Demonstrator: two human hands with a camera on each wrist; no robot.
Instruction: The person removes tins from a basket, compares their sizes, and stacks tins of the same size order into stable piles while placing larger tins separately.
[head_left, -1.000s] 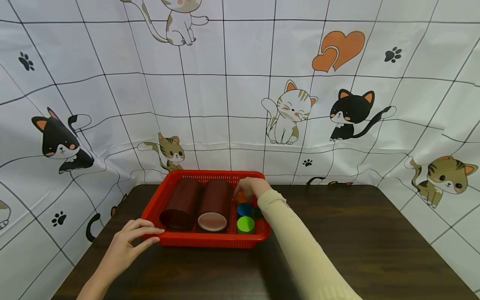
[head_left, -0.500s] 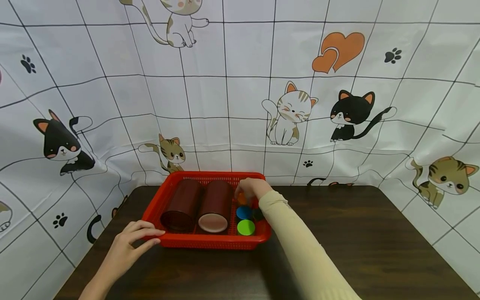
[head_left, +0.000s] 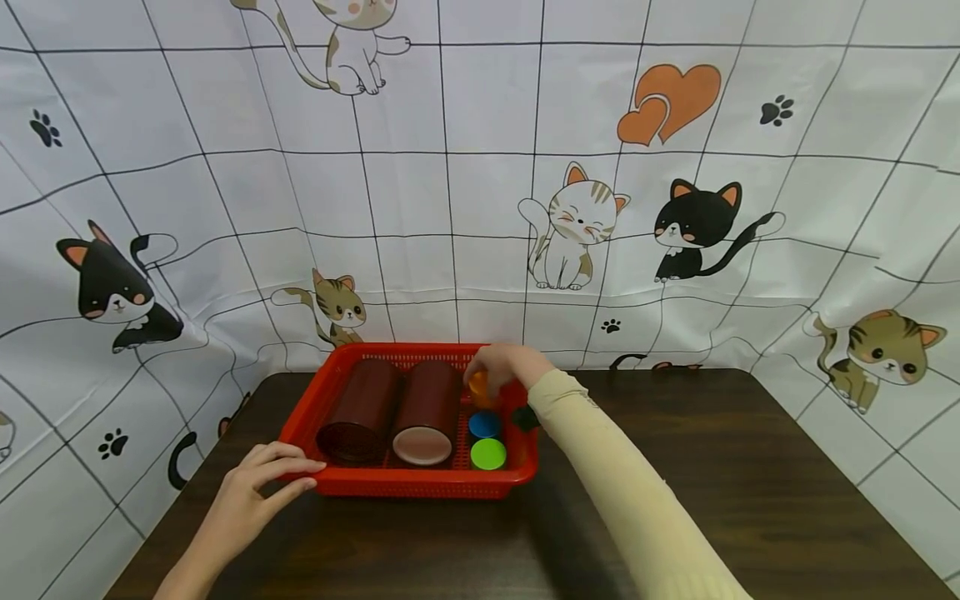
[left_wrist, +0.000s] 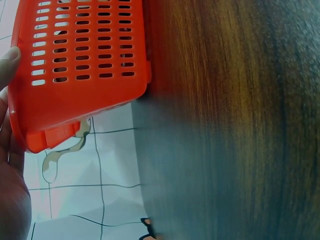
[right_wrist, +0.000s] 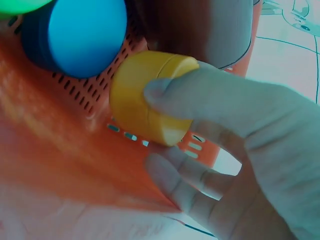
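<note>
A red plastic basket [head_left: 420, 481] with slotted sides stands on the table. My left hand [head_left: 255, 493] grips its front left corner, fingers over the rim and thumb in front. Over the back right part, my right hand [head_left: 504, 367] pinches a small round orange container [head_left: 480, 390], which looks yellow with a seam round it in the right wrist view. A blue round container [head_left: 484, 425] and a bright green one [head_left: 488, 454] sit in front of it. Two dark brown cylinders [head_left: 360, 408] lie side by side in the basket's left and middle; one shows a pale end.
Along the basket's right inner side is a dark green item [head_left: 526, 418], partly hidden by the right sleeve. The dark wooden table [head_left: 712, 483] extends to the right and in front. A white cat-print sheet [head_left: 480, 192] hangs behind and around the table.
My right hand has risen slightly, and more of the orange container shows beneath its fingers. My left hand keeps its hold on the basket corner.
</note>
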